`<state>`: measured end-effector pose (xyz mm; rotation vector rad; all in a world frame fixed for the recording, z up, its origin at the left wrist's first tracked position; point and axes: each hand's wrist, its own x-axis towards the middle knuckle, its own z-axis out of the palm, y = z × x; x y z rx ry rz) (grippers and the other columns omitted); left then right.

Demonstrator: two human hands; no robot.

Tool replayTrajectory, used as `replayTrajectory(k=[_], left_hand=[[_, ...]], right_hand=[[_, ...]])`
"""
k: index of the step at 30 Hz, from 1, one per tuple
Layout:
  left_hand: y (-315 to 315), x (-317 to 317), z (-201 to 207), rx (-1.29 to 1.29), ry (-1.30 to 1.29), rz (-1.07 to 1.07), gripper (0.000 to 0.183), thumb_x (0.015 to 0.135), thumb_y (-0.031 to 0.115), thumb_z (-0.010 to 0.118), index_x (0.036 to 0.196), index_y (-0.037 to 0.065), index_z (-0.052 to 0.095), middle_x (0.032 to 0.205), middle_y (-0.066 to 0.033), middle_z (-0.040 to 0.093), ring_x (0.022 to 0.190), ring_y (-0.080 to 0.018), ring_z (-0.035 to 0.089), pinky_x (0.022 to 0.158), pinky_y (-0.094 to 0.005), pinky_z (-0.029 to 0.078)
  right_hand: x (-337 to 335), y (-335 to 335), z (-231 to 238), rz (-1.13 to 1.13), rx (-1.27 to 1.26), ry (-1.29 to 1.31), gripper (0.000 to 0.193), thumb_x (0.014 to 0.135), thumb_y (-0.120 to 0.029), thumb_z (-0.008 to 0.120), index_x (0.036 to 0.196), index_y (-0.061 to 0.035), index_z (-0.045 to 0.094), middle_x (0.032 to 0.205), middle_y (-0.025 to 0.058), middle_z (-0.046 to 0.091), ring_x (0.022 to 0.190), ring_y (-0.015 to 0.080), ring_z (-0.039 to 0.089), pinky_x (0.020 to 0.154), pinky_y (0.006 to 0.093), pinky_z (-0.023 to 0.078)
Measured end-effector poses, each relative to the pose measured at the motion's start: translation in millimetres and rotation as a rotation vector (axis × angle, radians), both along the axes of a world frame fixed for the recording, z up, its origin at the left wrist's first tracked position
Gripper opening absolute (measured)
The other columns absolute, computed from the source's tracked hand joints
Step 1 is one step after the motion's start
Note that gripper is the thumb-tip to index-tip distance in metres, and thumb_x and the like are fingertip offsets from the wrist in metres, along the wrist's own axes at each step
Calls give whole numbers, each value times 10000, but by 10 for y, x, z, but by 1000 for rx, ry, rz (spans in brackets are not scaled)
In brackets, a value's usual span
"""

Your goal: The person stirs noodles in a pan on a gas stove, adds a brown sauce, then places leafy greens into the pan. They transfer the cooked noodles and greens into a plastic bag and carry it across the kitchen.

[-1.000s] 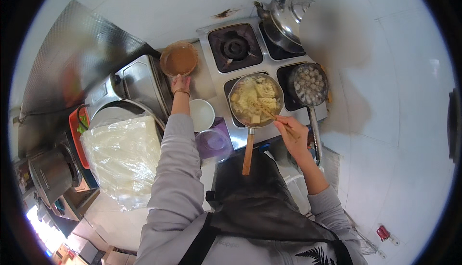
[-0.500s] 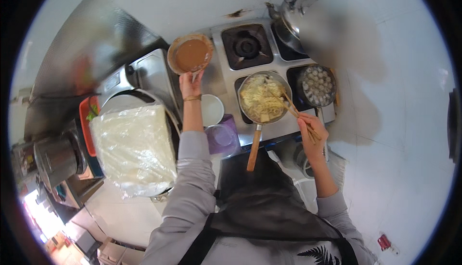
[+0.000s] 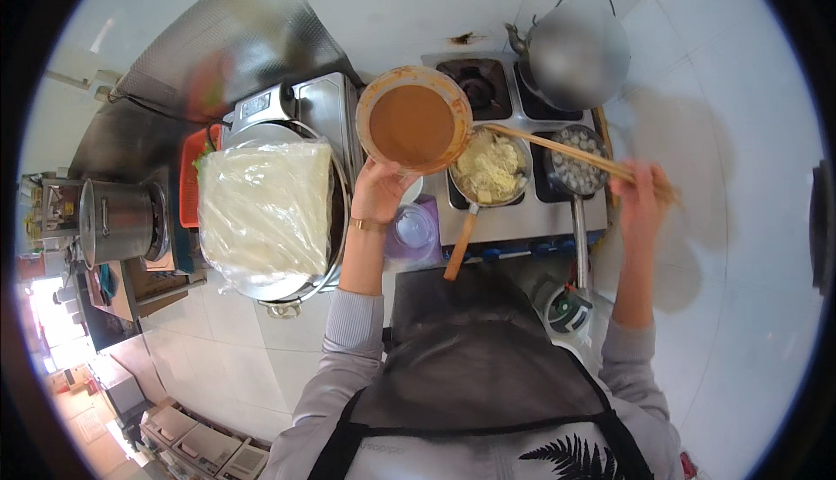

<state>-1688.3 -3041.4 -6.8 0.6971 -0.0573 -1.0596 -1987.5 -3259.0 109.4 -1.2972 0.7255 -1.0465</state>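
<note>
My left hand (image 3: 381,189) grips the near rim of a bowl (image 3: 413,121) of brown sauce, raised just left of a saucepan. Smears of sauce coat the bowl's inner wall. Wooden chopsticks (image 3: 566,148) are held in my right hand (image 3: 642,197), with their tips reaching left to the bowl's right side, above the saucepan's far rim. Noodles and pale yellow chunks (image 3: 490,168) fill that saucepan (image 3: 466,232), whose wooden handle points toward me. Right of it, a second pan (image 3: 578,166) contains many round whitish balls in liquid.
A kettle (image 3: 575,57) stands on the stove's far right burner, behind the pans. Left of the stove, a plastic-wrapped pale slab (image 3: 266,210) covers a round appliance. A purple box with a clear container (image 3: 414,232) and a red basket (image 3: 191,185) are nearby. A large steel pot (image 3: 113,221) stands far left.
The bowl in my left hand has come nearer and to the right, beside the saucepan. My right hand has moved up and right, lifting the chopsticks out of the noodles toward the bowl.
</note>
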Motion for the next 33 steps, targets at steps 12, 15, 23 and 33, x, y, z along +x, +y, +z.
replayTrajectory(k=[12, 15, 23, 33], left_hand=[[232, -828, 37, 40, 28, 71, 587, 754, -62, 615, 1255, 76, 343, 1211, -134, 538, 1089, -295, 589, 865, -480, 540], [214, -948, 14, 49, 2, 84, 602, 754, -61, 623, 1261, 87, 335, 1209, -114, 525, 1085, -264, 576, 863, -428, 532], [181, -1200, 130, -30, 27, 99, 613, 771, -74, 621, 1275, 130, 338, 1271, -99, 488, 1131, -230, 551, 881, -376, 523], [155, -1196, 138, -21, 148, 32, 561, 810, -78, 579, 1272, 106, 322, 1294, -138, 471, 1159, -289, 554, 949, -450, 526]], right_hand=[[341, 63, -20, 350, 41, 396, 314, 947, -222, 604, 898, 86, 632, 725, 140, 663, 576, 154, 649, 518, 231, 531], [175, 227, -258, 268, 176, 328, 328, 955, -235, 589, 908, 87, 628, 739, 152, 660, 568, 175, 652, 511, 246, 541], [72, 726, -710, 39, 434, 17, 331, 955, -284, 588, 863, 32, 619, 718, 132, 654, 537, 186, 649, 476, 247, 537], [303, 577, -847, -247, 491, -165, 309, 946, -273, 606, 876, 28, 611, 763, 110, 641, 562, 183, 657, 490, 235, 554]])
